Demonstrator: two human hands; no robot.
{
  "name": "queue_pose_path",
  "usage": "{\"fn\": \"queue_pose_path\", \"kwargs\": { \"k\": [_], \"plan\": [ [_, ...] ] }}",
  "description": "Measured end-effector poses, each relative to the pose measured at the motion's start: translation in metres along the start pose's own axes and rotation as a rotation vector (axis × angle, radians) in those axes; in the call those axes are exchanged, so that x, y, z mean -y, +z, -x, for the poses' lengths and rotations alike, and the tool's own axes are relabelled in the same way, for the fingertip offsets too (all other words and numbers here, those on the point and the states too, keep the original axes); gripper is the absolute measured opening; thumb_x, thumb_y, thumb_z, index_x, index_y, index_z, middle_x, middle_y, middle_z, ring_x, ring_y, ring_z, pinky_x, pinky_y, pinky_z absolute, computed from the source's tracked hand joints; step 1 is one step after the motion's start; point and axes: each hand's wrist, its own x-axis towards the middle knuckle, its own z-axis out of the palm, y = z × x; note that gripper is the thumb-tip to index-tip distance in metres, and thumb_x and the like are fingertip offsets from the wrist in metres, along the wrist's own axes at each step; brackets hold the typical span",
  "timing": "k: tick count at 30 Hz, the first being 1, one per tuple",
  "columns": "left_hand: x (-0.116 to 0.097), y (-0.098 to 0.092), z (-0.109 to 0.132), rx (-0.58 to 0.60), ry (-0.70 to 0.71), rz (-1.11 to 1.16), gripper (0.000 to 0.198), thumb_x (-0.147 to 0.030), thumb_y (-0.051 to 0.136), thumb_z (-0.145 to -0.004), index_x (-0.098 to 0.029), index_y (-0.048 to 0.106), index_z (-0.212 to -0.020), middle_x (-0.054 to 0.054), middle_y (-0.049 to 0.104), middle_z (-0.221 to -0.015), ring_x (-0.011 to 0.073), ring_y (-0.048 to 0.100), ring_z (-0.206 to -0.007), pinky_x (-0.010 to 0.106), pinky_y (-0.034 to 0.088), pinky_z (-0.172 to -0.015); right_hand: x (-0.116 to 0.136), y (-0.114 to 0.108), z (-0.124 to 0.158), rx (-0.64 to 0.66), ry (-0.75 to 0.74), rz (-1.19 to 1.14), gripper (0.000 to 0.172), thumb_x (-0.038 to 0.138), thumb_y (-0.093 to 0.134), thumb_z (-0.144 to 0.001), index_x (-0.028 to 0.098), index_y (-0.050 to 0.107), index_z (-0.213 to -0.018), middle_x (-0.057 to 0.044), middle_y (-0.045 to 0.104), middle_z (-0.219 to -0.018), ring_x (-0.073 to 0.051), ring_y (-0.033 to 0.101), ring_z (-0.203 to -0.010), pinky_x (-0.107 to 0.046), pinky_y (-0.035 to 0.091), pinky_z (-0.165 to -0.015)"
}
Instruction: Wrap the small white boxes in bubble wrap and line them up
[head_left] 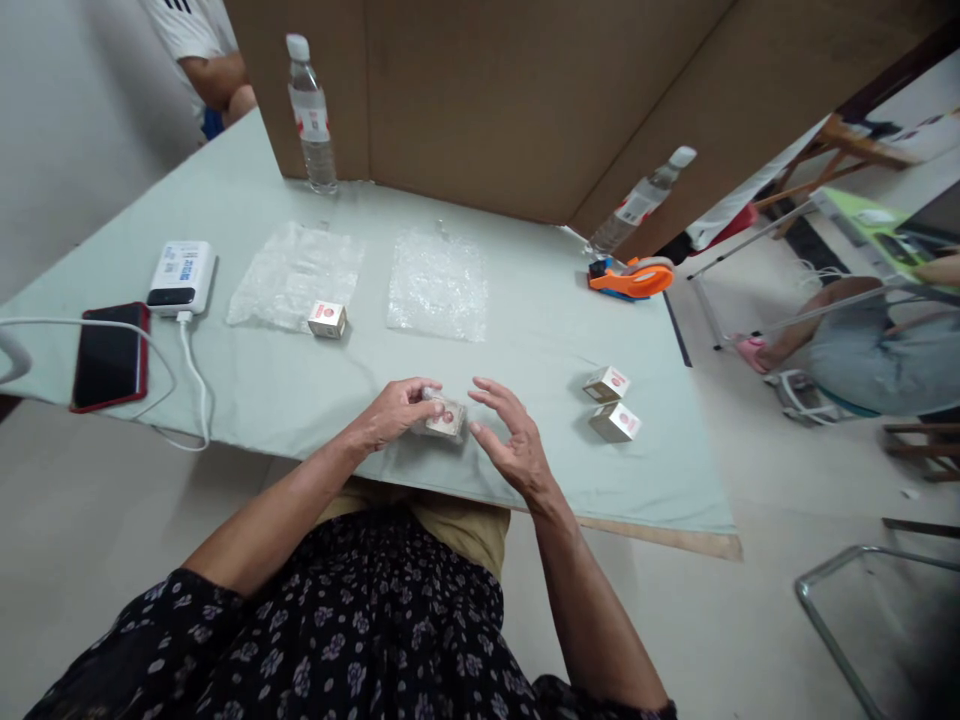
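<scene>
1. Low in the centre of the frame, the left hand (391,412) is clamped on a small box (445,420), holding it down on the table (525,335) near the front edge.
2. The right hand (514,440) hovers just beside the box, fingers spread, gripping nothing.
3. The box may have clear film round it, but I can't be sure. I'd judge the step in hand to be steadying and fingering that box.
4. Any next move calls for the right hand to close in while the left hand keeps the box pinned.
5. Two more boxes (614,422) lie right of centre. Higher up are a plastic sheet (289,265), bubble wrap (439,285) and a tape dispenser (631,279).
</scene>
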Motion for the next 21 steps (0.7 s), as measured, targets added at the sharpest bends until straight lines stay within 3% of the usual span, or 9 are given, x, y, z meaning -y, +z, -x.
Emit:
{"fn": "queue_pose_path", "kwargs": {
  "k": [5, 9, 12, 16, 21],
  "plan": [
    [-0.008, 0.011, 0.0, 0.011, -0.018, 0.072, 0.054, -0.03, 0.077, -0.07, -0.01, 0.064, -0.118, 0.004, 0.07, -0.087, 0.0143, 0.064, -0.077, 0.027, 0.048, -0.073, -0.003, -0.011, 0.001, 0.138, 0.024, 0.097, 0.082, 0.05, 0.077, -0.076, 0.029, 0.04, -0.146, -0.012, 0.05, -0.147, -0.032, 0.046, -0.136, -0.052, 0.038, -0.111],
    [-0.012, 0.026, -0.014, -0.005, 0.021, 0.065, 0.055, -0.032, 0.078, -0.071, -0.009, 0.064, -0.119, 0.007, 0.071, -0.096, 0.0166, 0.065, -0.083, 0.029, 0.05, -0.078, -0.003, -0.012, -0.007, 0.087, -0.026, 0.21, 0.06, 0.039, 0.074, -0.079, 0.024, 0.052, -0.132, -0.013, 0.059, -0.133, -0.032, 0.053, -0.126, -0.051, 0.043, -0.104],
    [-0.019, 0.037, -0.03, 0.027, 0.059, 0.025, 0.068, -0.037, 0.077, -0.074, -0.01, 0.055, -0.132, 0.014, 0.068, -0.113, 0.022, 0.066, -0.098, 0.034, 0.052, -0.087, -0.011, -0.024, -0.017, 0.026, -0.044, 0.25, 0.047, 0.032, 0.073, -0.077, 0.023, 0.057, -0.121, -0.012, 0.064, -0.123, -0.031, 0.058, -0.117, -0.048, 0.045, -0.1],
    [-0.029, 0.046, -0.041, 0.011, 0.152, -0.098, 0.08, -0.045, 0.072, -0.08, -0.015, 0.039, -0.147, 0.021, 0.051, -0.143, 0.0301, 0.054, -0.128, 0.043, 0.047, -0.103, -0.054, -0.066, -0.045, -0.069, 0.058, 0.223, 0.047, 0.036, 0.075, -0.072, 0.023, 0.06, -0.115, -0.009, 0.066, -0.118, -0.029, 0.061, -0.11, -0.048, 0.048, -0.096],
    [-0.013, 0.044, -0.037, -0.05, 0.224, -0.409, 0.046, -0.031, 0.063, -0.083, -0.017, 0.06, -0.126, 0.014, 0.061, -0.134, 0.028, 0.057, -0.123, 0.044, 0.047, -0.104, -0.138, -0.127, -0.102, -0.216, 0.323, 0.194, 0.044, 0.039, 0.078, -0.063, 0.027, 0.062, -0.102, -0.006, 0.069, -0.104, -0.031, 0.063, -0.099, -0.052, 0.05, -0.091]
  ]
}}
